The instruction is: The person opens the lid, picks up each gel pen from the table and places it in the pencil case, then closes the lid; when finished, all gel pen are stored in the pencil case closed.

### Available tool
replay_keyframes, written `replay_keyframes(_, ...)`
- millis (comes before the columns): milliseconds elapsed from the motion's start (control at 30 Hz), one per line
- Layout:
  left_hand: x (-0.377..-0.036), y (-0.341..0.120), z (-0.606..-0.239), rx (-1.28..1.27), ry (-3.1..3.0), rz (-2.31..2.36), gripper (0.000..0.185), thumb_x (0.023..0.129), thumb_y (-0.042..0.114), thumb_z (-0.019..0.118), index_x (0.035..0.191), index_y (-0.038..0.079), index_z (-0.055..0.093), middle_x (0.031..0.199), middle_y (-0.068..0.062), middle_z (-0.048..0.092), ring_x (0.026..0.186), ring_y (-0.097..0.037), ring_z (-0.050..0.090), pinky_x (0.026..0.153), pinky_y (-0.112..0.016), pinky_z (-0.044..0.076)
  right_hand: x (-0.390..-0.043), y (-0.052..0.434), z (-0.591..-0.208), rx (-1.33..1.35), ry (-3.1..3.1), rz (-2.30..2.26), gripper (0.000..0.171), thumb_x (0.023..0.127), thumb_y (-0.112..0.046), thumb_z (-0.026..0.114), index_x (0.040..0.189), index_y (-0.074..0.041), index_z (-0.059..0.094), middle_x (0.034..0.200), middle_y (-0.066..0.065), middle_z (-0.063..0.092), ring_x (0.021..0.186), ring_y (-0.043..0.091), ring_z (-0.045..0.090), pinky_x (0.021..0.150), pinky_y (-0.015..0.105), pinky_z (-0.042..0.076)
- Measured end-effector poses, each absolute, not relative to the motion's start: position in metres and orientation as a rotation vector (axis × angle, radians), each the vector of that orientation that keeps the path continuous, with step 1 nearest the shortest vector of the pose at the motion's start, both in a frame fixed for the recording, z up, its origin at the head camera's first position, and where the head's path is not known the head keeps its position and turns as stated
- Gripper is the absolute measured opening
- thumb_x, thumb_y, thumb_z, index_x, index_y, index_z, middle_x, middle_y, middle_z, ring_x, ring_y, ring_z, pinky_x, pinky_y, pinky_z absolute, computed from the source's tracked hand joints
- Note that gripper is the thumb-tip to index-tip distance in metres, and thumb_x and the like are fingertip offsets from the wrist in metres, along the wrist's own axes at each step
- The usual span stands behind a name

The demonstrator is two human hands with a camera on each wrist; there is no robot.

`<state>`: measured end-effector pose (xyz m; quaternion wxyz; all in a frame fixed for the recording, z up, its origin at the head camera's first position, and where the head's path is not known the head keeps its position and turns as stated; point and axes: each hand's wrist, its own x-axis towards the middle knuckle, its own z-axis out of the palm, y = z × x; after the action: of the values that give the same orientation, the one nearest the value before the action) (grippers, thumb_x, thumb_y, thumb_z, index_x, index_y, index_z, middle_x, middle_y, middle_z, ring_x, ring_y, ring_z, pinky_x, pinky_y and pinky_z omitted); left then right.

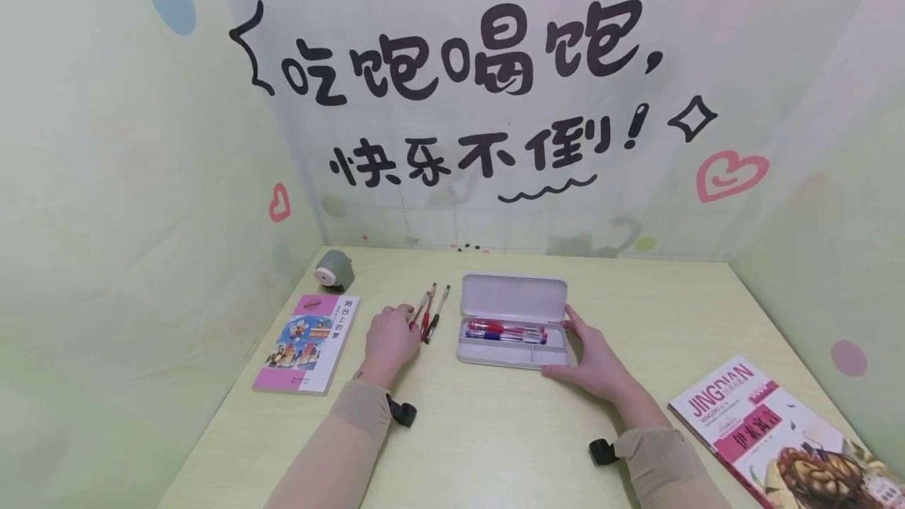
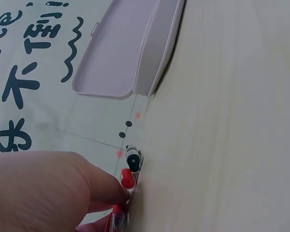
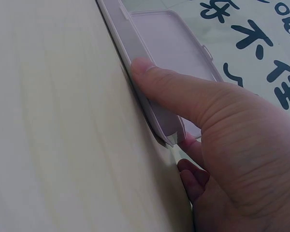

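A white pencil case (image 1: 514,352) lies open in the middle of the desk, its lid (image 1: 514,294) laid back flat. Red and blue pens (image 1: 505,330) lie inside it. My right hand (image 1: 558,342) grips the case's right end, thumb along the front wall and fingers round the far corner. The right wrist view shows the thumb (image 3: 154,77) pressed on the case wall (image 3: 159,116). Three loose pens (image 1: 429,313) lie left of the case. My left hand (image 1: 410,316) reaches them, and its fingertips (image 2: 113,193) pinch a red pen (image 2: 128,180) beside a black-capped pen (image 2: 133,159).
A pink picture book (image 1: 307,344) lies at the left, with a grey pencil sharpener (image 1: 335,271) behind it. Another book (image 1: 778,430) sits at the front right corner. Printed walls close the desk in on three sides.
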<state>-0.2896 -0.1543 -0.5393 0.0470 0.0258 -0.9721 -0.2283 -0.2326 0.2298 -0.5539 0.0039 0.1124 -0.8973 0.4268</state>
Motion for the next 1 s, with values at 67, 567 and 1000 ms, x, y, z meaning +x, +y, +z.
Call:
replay_keyframes(67, -0.29, -0.157, -0.54, 0.086, -2.968, -0.68, 0.041, 0.102, 0.019, 0.069, 0.142, 0.008, 0.07, 0.129, -0.022, 0.071, 0.115, -0.041, 0.07, 0.102, -0.058, 0.059, -0.232, 0.23, -0.554, 0.352, -2.817, 1.332, 0.134, 0.081, -0.039, 0.099, 0.175, -0.001, 0.013, 0.166, 0.028, 0.05, 0.162, 0.055, 0.031, 0.13, 0.08, 0.018)
replay_keyframes(567, -0.292, -0.163, -0.539, 0.078, -2.952, -0.686, 0.022, 0.102, 0.016, 0.068, 0.12, 0.006, 0.075, 0.107, -0.016, 0.073, 0.095, -0.033, 0.07, 0.09, -0.052, 0.06, -0.233, 0.23, -0.556, 0.345, -2.814, 1.327, 0.134, 0.081, -0.039, 0.099, 0.176, -0.002, 0.013, 0.166, 0.028, 0.05, 0.161, 0.055, 0.031, 0.13, 0.08, 0.019)
replay_keyframes(1000, -0.287, -0.137, -0.52, 0.008, -2.816, -0.799, 0.023, 0.104, 0.018, 0.07, 0.126, 0.011, 0.075, 0.106, -0.009, 0.072, 0.095, -0.027, 0.065, 0.084, -0.044, 0.055, -0.232, 0.23, -0.554, 0.342, -2.828, 1.297, 0.133, 0.082, -0.043, 0.098, 0.176, -0.004, 0.014, 0.166, 0.027, 0.051, 0.16, 0.055, 0.033, 0.13, 0.08, 0.02)
